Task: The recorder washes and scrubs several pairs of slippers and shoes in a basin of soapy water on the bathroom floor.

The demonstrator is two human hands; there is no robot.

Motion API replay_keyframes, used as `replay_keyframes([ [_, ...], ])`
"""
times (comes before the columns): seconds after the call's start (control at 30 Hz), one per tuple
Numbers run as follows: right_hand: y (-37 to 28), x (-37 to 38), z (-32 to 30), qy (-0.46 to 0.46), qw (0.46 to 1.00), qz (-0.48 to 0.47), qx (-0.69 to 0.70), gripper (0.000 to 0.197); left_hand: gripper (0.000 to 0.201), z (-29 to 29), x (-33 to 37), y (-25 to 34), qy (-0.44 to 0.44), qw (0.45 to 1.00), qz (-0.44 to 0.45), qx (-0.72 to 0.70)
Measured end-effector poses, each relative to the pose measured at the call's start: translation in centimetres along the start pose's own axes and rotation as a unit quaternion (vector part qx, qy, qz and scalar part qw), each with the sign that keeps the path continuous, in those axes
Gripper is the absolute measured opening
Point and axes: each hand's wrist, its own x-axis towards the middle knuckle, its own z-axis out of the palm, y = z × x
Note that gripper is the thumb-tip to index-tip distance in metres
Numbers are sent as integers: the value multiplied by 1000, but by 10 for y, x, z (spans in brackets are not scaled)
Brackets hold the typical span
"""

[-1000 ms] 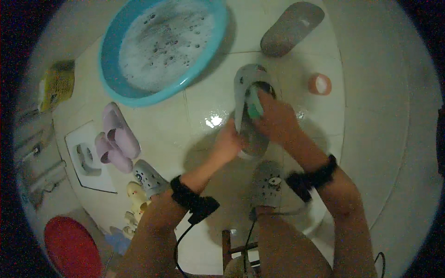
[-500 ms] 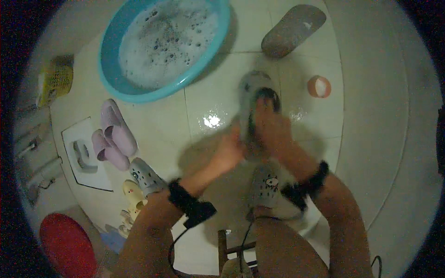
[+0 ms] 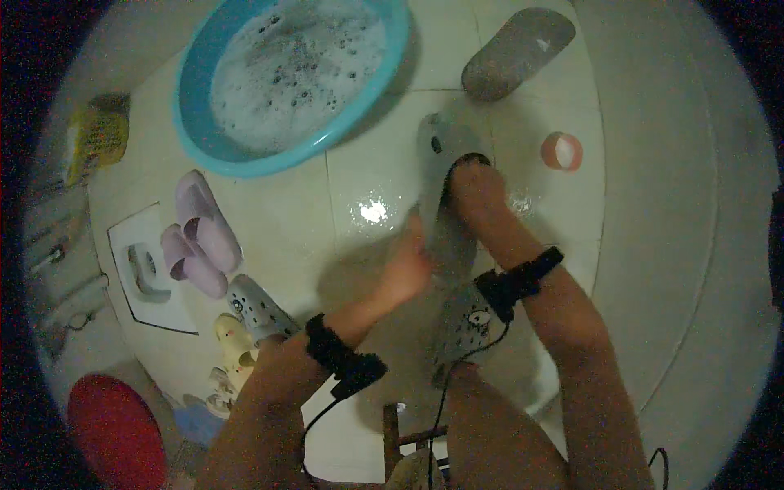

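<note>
A grey slipper (image 3: 435, 167) is held low over the wet tiles in front of me, its toe pointing away. My left hand (image 3: 408, 263) grips its left side near the heel, thumb along the edge. Over the slipper's right side, my right hand (image 3: 482, 192) is closed around a dark, rounded, brush-like thing (image 3: 470, 158) pressed against the slipper. The fingers hide most of that thing. Farther off to the right lies another grey slipper (image 3: 518, 53), flat on the floor.
A blue basin (image 3: 282, 167) of foamy water stands far left. A pinkish ring-shaped thing (image 3: 563, 152) lies right. Left are purple slippers (image 3: 211, 224), a floor drain (image 3: 147, 269), yellow clogs (image 3: 233, 339) and a red round thing (image 3: 117, 429). Grey clogs (image 3: 465, 322) are on my feet.
My right hand has shifted slightly away from me along the slipper, and its wrist has turned. The slipper has tilted a little; my left hand stays near the same place.
</note>
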Motion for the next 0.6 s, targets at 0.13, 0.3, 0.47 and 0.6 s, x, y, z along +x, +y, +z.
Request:
replay_keyframes([
  [0.13, -33, -52, 20, 115, 993, -10, 32, 48, 64, -82, 16, 19, -81, 973, -125, -175],
  [0.3, -21, -12, 30, 23, 999, 44, 16, 51, 60, -47, 3, 16, -50, 990, -18, -132],
  [0.47, -39, -13, 51, 170, 983, 64, -38, 38, 57, -67, 2, 37, -86, 984, -127, -91],
  [0.6, -57, -35, 41, 218, 964, 20, -152, 24, 62, -56, 1, 13, -73, 980, -114, -148],
])
